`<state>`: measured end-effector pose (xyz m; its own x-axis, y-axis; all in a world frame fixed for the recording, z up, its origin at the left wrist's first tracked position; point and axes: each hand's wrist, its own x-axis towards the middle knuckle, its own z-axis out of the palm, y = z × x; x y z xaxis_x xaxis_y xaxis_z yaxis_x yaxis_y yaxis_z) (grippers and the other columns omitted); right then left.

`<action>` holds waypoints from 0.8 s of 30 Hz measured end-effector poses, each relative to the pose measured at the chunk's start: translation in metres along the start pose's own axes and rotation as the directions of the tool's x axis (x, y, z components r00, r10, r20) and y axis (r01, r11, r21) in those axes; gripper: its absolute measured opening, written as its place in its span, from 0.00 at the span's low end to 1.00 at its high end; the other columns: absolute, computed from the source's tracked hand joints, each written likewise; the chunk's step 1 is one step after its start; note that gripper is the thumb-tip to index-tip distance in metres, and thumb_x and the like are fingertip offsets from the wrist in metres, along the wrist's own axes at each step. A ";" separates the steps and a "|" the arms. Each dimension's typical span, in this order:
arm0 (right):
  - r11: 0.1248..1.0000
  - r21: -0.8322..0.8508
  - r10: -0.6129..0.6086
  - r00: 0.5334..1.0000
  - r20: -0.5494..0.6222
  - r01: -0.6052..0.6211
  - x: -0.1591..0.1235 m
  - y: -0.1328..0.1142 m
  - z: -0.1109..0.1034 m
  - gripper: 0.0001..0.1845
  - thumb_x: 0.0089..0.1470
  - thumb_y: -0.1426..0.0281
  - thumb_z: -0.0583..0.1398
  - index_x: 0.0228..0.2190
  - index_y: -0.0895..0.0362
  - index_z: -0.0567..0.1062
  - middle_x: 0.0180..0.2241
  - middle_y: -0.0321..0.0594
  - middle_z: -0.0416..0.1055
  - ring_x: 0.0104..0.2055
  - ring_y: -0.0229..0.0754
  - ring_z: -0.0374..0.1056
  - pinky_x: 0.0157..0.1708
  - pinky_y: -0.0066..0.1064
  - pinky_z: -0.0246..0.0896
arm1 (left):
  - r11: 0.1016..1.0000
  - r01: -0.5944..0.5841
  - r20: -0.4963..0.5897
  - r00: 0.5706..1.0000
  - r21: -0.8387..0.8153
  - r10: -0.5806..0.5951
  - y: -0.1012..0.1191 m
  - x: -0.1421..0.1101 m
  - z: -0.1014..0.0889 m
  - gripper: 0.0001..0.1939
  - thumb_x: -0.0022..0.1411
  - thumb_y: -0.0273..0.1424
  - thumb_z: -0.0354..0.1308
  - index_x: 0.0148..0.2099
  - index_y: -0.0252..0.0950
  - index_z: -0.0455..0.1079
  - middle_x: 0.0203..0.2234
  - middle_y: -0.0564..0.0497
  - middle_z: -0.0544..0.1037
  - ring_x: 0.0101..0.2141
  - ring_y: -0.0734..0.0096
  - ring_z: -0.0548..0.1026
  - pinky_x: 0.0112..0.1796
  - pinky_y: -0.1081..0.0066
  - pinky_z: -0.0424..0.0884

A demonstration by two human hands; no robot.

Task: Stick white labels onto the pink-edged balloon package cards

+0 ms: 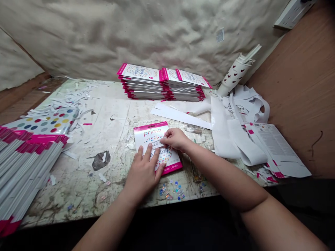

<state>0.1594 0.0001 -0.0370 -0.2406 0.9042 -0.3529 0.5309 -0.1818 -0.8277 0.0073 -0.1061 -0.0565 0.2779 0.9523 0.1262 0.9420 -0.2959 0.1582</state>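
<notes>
A flat balloon packet point(172, 157), white with pink bands and coloured dots, lies on the worktable in front of me. My left hand point(145, 166) rests on its lower left part, fingers spread and pressing it flat. Over the packet's middle, my right hand point(176, 139) has thumb and forefinger pinched together at the end of a small white printed label point(157, 144). That label lies across the packet, partly covered by my fingers. Whether it is fully stuck down I cannot tell.
Stacked packets point(142, 85) stand at the back, and another large pile point(28, 167) fills the left side. White paper strips point(183, 116), backing ribbon point(242, 139), a printed carton point(280, 150) and a heart-patterned tumbler point(232, 75) are at the right. Shiny round stickers point(172, 190) lie near the front edge.
</notes>
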 end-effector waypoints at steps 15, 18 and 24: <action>0.720 -0.691 -0.171 0.982 -0.079 0.069 -0.047 0.036 0.004 0.40 0.59 0.50 0.43 0.62 0.65 0.50 0.65 0.54 0.34 0.67 0.57 0.25 0.60 0.58 0.21 | 0.954 0.248 0.074 0.968 -0.168 -0.239 -0.033 -0.006 -0.010 0.33 0.62 0.46 0.42 0.62 0.29 0.57 0.63 0.35 0.52 0.63 0.47 0.47 0.57 0.49 0.52; 0.794 -0.594 -0.208 0.976 -0.066 0.129 -0.050 0.039 0.000 0.38 0.58 0.54 0.48 0.60 0.69 0.53 0.65 0.56 0.37 0.67 0.55 0.27 0.62 0.54 0.23 | 0.893 0.408 0.014 0.911 -0.188 -0.413 -0.035 -0.003 -0.010 0.33 0.60 0.46 0.45 0.56 0.24 0.63 0.62 0.29 0.50 0.63 0.39 0.40 0.58 0.42 0.42; 0.907 0.203 -0.326 0.921 -0.214 0.368 -0.062 0.030 0.004 0.24 0.53 0.57 0.56 0.49 0.54 0.64 0.54 0.50 0.62 0.56 0.50 0.59 0.48 0.43 0.62 | 0.227 0.270 0.175 0.915 -0.936 -0.364 -0.021 0.005 -0.041 0.36 0.60 0.42 0.52 0.64 0.37 0.42 0.55 0.38 0.67 0.54 0.54 0.67 0.50 0.54 0.66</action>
<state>0.1873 -0.0630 -0.0418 -0.2209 0.9745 0.0383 0.2283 0.0898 -0.9694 -0.0184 -0.0984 -0.0187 -0.0556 0.9919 -0.1140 0.1133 0.1197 0.9863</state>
